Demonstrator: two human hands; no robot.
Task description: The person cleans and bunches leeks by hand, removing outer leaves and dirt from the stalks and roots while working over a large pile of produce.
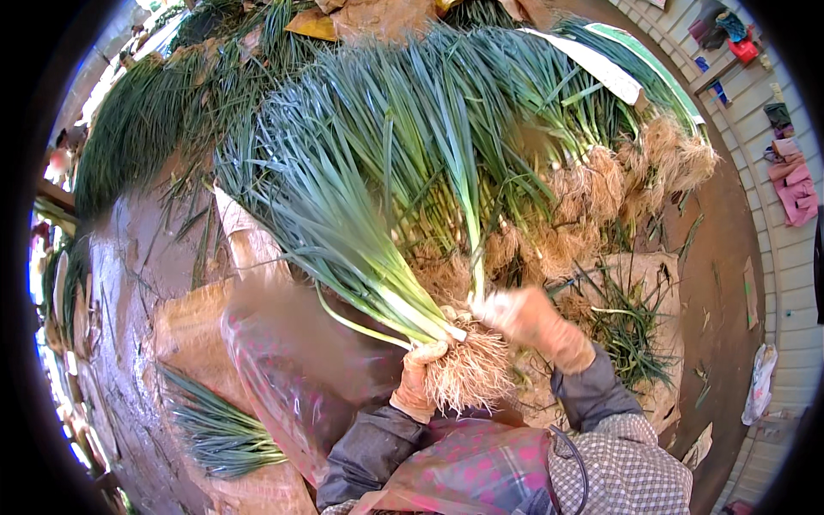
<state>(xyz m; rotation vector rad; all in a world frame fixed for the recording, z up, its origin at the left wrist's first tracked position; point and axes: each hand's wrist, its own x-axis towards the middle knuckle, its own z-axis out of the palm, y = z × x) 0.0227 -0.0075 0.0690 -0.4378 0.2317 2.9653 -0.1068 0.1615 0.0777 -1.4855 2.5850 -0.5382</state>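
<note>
A thick bunch of green onions [388,296] with flat dark leaves, pale stems and bushy tan roots rests across my lap. My left hand [417,380], in a soiled pale glove, is closed around its lower stems just beside the roots. To the right, my gloved right hand [536,324] is slightly blurred, fingers pinched at the base of a single green onion stalk [474,257]. That stalk stands nearly upright, its leaves merging with the pile behind. My fingertips hide its root end.
A large heap of green onions [412,112] spreads ahead, roots toward me. A smaller bunch [227,433] lies at the lower left on brown sacking [193,330]. Loose leaf trimmings [631,330] lie at the right. Wet muddy ground [142,257] shows left; a pale wall [794,283] runs along the right.
</note>
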